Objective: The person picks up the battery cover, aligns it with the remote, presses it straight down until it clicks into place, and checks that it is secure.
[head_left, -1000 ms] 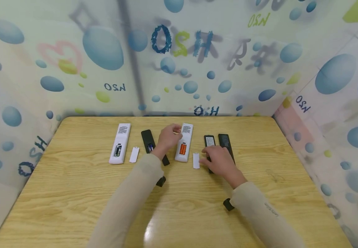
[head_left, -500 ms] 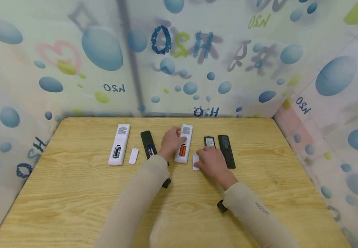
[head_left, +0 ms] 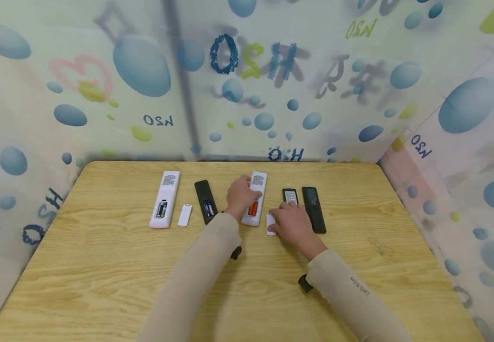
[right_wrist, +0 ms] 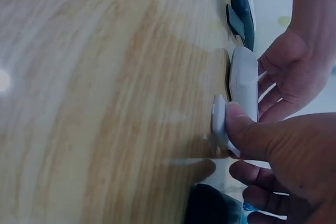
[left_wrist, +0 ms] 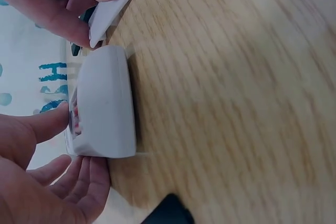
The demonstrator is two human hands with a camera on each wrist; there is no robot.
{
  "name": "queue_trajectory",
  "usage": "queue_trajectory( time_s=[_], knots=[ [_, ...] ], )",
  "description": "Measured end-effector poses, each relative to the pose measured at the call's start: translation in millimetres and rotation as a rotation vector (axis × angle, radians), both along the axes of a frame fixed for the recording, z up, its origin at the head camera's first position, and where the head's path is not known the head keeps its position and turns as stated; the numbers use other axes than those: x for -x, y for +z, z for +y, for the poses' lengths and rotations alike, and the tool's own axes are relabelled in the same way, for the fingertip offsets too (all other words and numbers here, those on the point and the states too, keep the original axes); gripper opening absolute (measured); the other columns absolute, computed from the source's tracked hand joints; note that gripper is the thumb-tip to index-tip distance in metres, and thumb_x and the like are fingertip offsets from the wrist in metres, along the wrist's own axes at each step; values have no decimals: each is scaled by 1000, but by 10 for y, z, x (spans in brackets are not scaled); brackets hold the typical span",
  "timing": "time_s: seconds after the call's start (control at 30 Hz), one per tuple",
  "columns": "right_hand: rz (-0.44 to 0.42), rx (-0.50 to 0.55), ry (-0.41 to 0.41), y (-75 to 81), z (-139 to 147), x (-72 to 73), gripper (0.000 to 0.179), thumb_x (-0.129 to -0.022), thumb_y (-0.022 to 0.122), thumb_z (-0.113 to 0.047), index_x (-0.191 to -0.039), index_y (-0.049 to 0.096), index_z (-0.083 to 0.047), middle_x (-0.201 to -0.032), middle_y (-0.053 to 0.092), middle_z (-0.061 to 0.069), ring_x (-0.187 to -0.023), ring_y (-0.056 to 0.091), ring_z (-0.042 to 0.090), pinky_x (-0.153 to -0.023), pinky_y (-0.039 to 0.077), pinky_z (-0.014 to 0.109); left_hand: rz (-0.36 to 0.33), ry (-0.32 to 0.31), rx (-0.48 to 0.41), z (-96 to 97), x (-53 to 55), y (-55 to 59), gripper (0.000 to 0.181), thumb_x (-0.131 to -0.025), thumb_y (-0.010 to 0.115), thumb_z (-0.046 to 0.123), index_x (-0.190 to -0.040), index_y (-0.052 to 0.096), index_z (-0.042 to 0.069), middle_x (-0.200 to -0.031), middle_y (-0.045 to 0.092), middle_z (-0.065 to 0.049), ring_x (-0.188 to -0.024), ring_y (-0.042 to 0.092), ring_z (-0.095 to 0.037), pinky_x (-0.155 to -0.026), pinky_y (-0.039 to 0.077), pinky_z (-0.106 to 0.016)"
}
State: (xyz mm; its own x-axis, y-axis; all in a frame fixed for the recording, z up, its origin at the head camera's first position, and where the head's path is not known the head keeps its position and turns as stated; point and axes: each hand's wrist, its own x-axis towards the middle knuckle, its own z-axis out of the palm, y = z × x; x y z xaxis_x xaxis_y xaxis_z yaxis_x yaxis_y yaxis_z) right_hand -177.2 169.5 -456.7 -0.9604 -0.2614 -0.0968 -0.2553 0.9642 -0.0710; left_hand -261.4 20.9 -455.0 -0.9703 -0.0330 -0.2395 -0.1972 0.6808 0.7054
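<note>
My left hand point(head_left: 239, 197) grips a white remote control point(head_left: 258, 180) lying back up on the table, thumb on its upper face and fingers along its side. Orange batteries point(head_left: 253, 208) show in its uncovered compartment. Just to the right, my right hand point(head_left: 294, 222) pinches a small white battery cover point(right_wrist: 218, 116). In the left wrist view the cover is tilted, with the right thumb on top and a finger at its edge. Beneath the right hand lies a black remote point(head_left: 290, 195), mostly hidden.
On the left are another white remote point(head_left: 164, 199) with its compartment uncovered, a loose white cover point(head_left: 185, 215) and a black remote point(head_left: 205, 199) showing batteries. Another black remote point(head_left: 314, 209) lies right of my right hand. A patterned wall point(head_left: 247, 128) borders the wooden table point(head_left: 101, 266).
My left hand has moved right and down onto the white remote. My right hand has shifted left and taken hold of the white battery cover.
</note>
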Motion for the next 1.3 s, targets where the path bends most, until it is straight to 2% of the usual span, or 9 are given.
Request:
queue_trajectory(
  time_s=[0.2,0.43,0.7,0.77,1.0,1.13,1.3],
  knots=[
    [23,28,6,39,-12,14,39,-84,74,-44,-115,71,-20,-108,69,2,-101,57,27,-94,46,48,-12,39,-41,6,-32,72,53,-85,76,25,-132,53,14,-120,63,-9,-99,61,-24,-82,54,-37],
    [-12,67,-76,83,-19,12,37,-80,77,-44,-108,73,-20,-87,70,-4,-91,60,23,-93,40,46,-14,71,-81,9,-62,101,52,-84,77,24,-131,56,13,-119,64,-9,-98,63,-24,-81,55,-37],
    [45,138,-78,158,20,-34,25,-83,76,-39,-100,75,-21,-85,72,-4,-88,62,22,-97,39,48,9,95,-114,6,-93,136,47,-85,76,23,-127,60,12,-115,66,-6,-95,63,-22,-81,54,-35],
    [57,155,-73,176,37,-43,23,-83,76,-39,-98,74,-21,-85,72,-5,-88,63,22,-97,38,48,6,90,-147,-3,-88,133,47,-85,75,23,-129,60,12,-116,67,-5,-95,64,-21,-82,55,-34],
    [97,183,-74,251,111,-58,19,-79,78,-41,-86,73,-24,-74,67,-8,-82,59,19,-99,33,52,-73,72,-367,-24,-57,157,53,-88,73,22,-137,53,16,-126,63,-5,-104,66,-21,-83,58,-34],
    [112,207,-81,326,146,-60,17,-79,79,-41,-83,72,-25,-73,66,-8,-82,56,20,-100,33,53,-71,65,-414,-43,-62,201,56,-87,74,22,-138,52,17,-126,65,-6,-104,67,-21,-84,58,-33],
    [122,223,-91,386,195,-82,17,-78,80,-39,-80,71,-25,-73,66,-8,-83,56,20,-101,33,55,-59,33,-477,-103,-117,268,59,-86,74,20,-140,50,16,-126,64,-6,-105,67,-21,-87,57,-34]
  ],
)
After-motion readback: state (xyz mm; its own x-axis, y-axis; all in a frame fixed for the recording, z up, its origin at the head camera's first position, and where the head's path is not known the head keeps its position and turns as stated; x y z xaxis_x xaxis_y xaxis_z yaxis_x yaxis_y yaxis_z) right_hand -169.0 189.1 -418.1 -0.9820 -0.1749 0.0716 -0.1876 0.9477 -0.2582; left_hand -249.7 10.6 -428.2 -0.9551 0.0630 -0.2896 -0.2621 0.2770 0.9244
